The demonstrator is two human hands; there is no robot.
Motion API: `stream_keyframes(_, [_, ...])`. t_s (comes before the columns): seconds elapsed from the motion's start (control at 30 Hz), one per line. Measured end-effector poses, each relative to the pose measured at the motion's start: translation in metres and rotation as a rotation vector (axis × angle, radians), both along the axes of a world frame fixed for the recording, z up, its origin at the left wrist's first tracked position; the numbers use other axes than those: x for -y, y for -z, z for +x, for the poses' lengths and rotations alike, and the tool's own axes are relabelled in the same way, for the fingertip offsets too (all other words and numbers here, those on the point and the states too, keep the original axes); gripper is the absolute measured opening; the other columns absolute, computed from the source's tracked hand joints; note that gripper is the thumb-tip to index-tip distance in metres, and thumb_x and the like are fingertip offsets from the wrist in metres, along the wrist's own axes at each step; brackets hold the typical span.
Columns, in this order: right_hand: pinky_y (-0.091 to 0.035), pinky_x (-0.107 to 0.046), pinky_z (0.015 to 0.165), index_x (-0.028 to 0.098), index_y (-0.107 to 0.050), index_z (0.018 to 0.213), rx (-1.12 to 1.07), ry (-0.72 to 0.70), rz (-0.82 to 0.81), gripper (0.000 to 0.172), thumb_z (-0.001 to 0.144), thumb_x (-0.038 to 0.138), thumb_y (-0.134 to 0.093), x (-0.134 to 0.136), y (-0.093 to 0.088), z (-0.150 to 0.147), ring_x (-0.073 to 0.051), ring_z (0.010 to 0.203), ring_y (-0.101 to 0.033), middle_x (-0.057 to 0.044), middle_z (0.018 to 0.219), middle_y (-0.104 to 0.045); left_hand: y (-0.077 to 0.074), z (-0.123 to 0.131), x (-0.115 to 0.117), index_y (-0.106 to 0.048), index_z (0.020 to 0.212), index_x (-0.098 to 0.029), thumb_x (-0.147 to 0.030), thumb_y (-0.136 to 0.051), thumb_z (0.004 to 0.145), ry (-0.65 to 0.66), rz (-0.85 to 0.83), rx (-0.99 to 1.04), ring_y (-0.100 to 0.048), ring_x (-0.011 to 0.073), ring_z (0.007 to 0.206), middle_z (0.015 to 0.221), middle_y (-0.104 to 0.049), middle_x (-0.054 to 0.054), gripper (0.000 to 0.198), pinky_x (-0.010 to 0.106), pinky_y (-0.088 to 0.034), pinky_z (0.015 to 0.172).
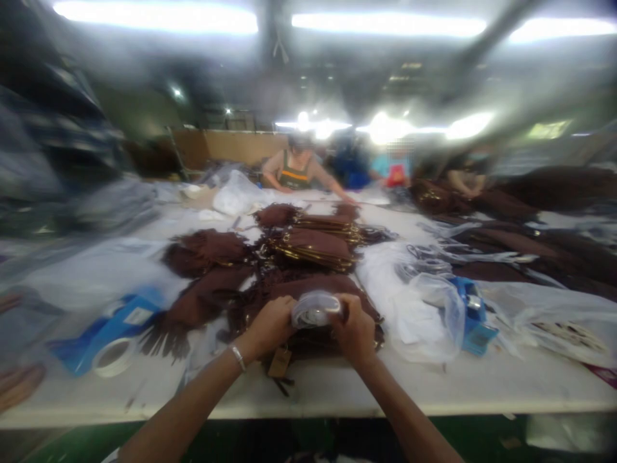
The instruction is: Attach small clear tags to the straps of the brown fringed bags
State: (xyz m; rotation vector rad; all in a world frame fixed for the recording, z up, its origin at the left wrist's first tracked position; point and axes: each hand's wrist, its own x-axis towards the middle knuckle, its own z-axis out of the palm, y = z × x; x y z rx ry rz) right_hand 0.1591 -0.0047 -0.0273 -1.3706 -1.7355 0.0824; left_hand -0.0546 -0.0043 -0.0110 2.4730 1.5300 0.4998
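Between my two hands is a pale, shiny rolled-up coil [315,310], blurred, so I cannot tell if it is a wound strap or something in clear plastic. My left hand [274,325] is closed on its left side, and my right hand [354,326] grips its right side with bent fingers. Beneath the hands lies a brown fringed bag [332,286] on a pile of similar ones. A tan hang tag [280,362] dangles in front of the pile, below my left hand.
Stacked brown bags with gold zips [313,247] reach across the white table [337,392]. To the left are a blue tape dispenser [108,331] and a white tape roll [114,357]; another person's hand [19,386] is beside them. Plastic bags [409,315] and a blue dispenser [475,318] stand right. Co-workers are opposite.
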Motion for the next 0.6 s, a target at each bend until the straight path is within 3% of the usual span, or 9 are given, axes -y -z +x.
stream_keyframes(0.1, [-0.048, -0.032, 0.080, 0.015, -0.055, 0.117, 0.021, 0.005, 0.098, 0.035, 0.092, 0.037, -0.050, -0.004, 0.012, -0.003, -0.023, 0.090, -0.066, -0.013, 0.111, -0.067, 0.005, -0.007, 0.010, -0.059, 0.107, -0.020, -0.021, -0.058, 0.083, -0.021, 0.024, -0.015, -0.055, 0.0239, 0.107, 0.107, -0.061, 0.007, 0.024, 0.035, -0.043, 0.092])
stream_keyframes(0.23, [-0.048, -0.033, 0.086, 0.013, -0.045, 0.135, 0.141, 0.006, 0.181, 0.044, 0.096, 0.034, -0.043, -0.006, 0.015, -0.010, -0.024, 0.099, -0.064, -0.016, 0.123, -0.062, 0.008, -0.012, 0.010, -0.061, 0.096, -0.019, -0.023, -0.041, 0.093, -0.074, -0.011, 0.007, -0.060, 0.0200, 0.094, 0.097, -0.064, 0.006, 0.020, 0.030, -0.046, 0.084])
stream_keyframes(0.43, [-0.047, -0.034, 0.087, 0.018, -0.047, 0.130, 0.302, -0.110, 0.427, 0.035, 0.095, 0.022, -0.046, -0.004, 0.022, -0.016, -0.023, 0.104, -0.062, -0.014, 0.120, -0.063, -0.003, -0.019, -0.003, -0.064, 0.093, -0.022, -0.017, -0.045, 0.089, -0.116, -0.032, 0.105, -0.063, 0.0194, 0.089, 0.093, -0.069, 0.004, 0.020, 0.027, -0.044, 0.078])
stream_keyframes(0.6, [-0.050, -0.034, 0.084, 0.017, -0.048, 0.129, 0.386, -0.196, 0.496, 0.039, 0.091, 0.007, -0.045, 0.001, 0.040, -0.008, -0.022, 0.105, -0.062, -0.015, 0.120, -0.063, -0.003, -0.018, -0.005, -0.065, 0.095, -0.023, -0.017, -0.047, 0.088, -0.115, -0.016, 0.107, -0.064, 0.0191, 0.089, 0.093, -0.070, 0.003, 0.021, 0.027, -0.044, 0.080])
